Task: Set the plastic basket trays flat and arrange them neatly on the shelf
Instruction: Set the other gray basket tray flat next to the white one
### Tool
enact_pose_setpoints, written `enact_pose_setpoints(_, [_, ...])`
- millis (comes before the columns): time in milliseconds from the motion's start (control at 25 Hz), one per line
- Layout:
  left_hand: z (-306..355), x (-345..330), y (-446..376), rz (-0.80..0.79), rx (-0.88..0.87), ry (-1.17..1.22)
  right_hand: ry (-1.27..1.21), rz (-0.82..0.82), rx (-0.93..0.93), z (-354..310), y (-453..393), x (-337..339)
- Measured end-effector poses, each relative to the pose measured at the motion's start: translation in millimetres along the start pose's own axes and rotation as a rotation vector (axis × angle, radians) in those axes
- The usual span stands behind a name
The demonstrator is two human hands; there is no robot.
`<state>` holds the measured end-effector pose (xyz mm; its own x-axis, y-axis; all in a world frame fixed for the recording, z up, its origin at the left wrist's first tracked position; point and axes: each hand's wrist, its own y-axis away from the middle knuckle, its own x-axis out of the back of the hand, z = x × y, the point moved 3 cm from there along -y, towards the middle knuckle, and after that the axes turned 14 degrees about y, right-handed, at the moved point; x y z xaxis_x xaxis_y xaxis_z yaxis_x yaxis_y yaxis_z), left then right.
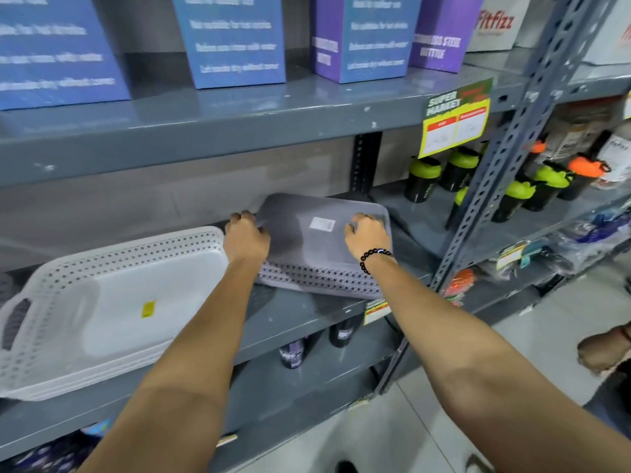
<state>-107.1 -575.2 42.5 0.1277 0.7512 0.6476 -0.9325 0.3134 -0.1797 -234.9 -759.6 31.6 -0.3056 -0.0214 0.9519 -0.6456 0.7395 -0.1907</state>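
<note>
Both gripping the grey basket tray (317,247) mid-frame: left hand (246,238) on its left end, right hand (367,233) on right; tilted, near edge on shelf (300,312); long axis sideways; white tray stack (112,302) flat at lower left.

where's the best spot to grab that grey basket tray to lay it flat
By its two short ends, one hand on each, coming from the front. The grey basket tray is tilted with its perforated near wall facing out, and the left hand and right hand already sit at opposite ends, so it can be lowered evenly.
</note>
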Motion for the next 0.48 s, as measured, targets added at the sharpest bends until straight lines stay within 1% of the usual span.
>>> enact_pose_setpoints(80, [6.5,-18.1,-14.7,-0.025,0.045,-0.057,0.066,-0.048,-0.008,25.5,-16.5,-2.0])
enact_pose_setpoints(200, [1.4,-37.7,-35.8,-0.094,0.187,-0.081,0.125,-0.165,-0.081,58.3,-38.7,-9.6])
enact_pose_setpoints(240, [-5.4,-43.4,-41.6,-0.126,0.236,-0.080,0.090,-0.245,-0.136,66.5,-44.7,-13.0])
enact_pose_setpoints(320, [-16.7,-52.8,-47.6,-0.176,0.319,-0.059,-0.066,-0.429,-0.241,76.0,-55.2,-18.2])
enact_pose_setpoints(360, [-17.9,-55.3,-46.8,-0.183,0.349,-0.027,-0.142,-0.507,-0.259,76.3,-59.5,-19.7])
enact_pose_setpoints(400, [-16.0,-56.2,-45.1,-0.172,0.375,-0.002,-0.192,-0.564,-0.254,74.9,-62.7,-19.2])
enact_pose_setpoints(480, [-10.3,-53.1,-43.8,-0.114,0.417,0.054,-0.230,-0.614,-0.250,70.9,-71.1,-16.7])
